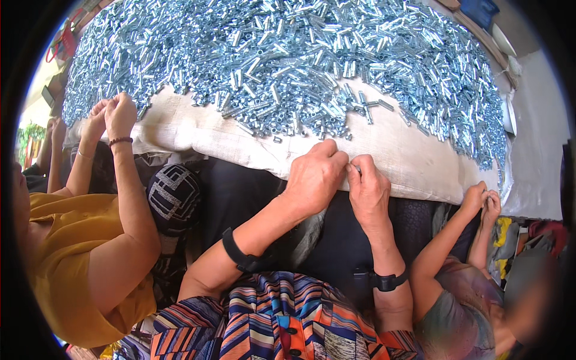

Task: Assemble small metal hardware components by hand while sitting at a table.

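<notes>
My left hand and my right hand meet just over the near edge of a cream cloth. Both have their fingers curled into a pinch. A small dark-grey piece shows at the right fingertips, too small to name. What the left fingers hold, if anything, is hidden behind the knuckles. Beyond my hands spreads a wide heap of small shiny metal tubes, with a few loose ones at its near side.
A person in a mustard top works on my left, hands raised at the heap. To my right, another person's hands are together at the cloth's edge. A patterned round knee or cushion-like shape sits below the table edge.
</notes>
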